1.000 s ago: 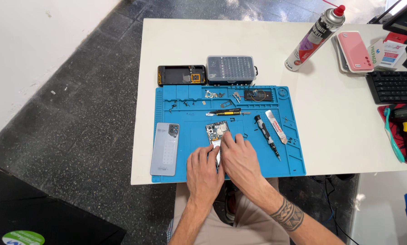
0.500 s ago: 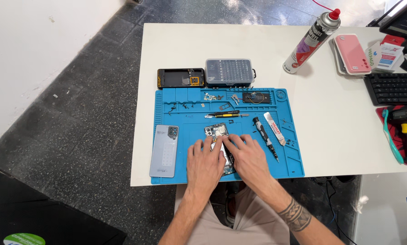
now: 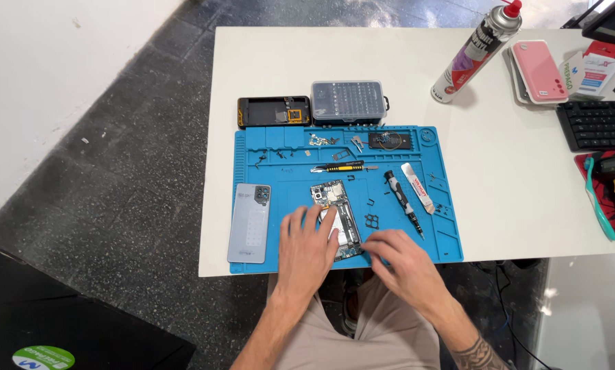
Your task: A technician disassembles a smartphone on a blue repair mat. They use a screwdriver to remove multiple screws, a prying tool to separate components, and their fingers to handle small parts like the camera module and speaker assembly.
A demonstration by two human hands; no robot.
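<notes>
Since half a second ago my right hand has slid off the opened phone toward the mat's near edge, fingers loose, grasping nothing. Left hand lies flat, released, pinning the phone mid-mat. Looks like mid-teardown; next I'd need a tool, likely the screwdriver just right of the phone.
</notes>
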